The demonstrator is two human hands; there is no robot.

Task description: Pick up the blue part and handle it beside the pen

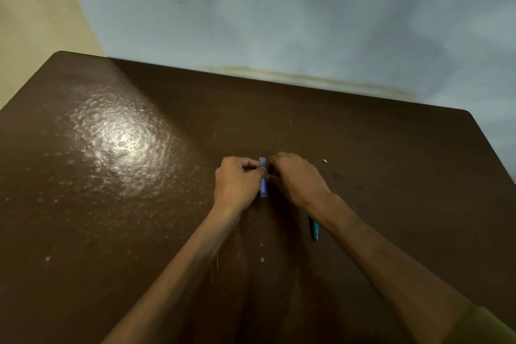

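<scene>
**Both my hands on a small blue piece at mid-desk**

Far to my left, the brown desk (111,204) shines with a bright patch of glare over a scuffed, speckled surface. Moving inward, my left hand (237,181) rests on the desk with its fingers curled, thumb and fingertips pinching the left side of a narrow purple-blue strip (262,184). The strip lies near the middle of the desk, its long side running away from me, its near end poking out below my knuckles. Just beside it, my right hand (297,179) closes in from the other side, fingers bent toward the strip's upper part; they seem to pinch it, though the contact itself is hidden in shadow. Under my right forearm, a teal pen (314,229) lies on the desk, partly covered. Farther right, well apart from my hands, sits a tiny pale scrap (324,160). Behind the desk stands a pale blue wall (279,8).
</scene>
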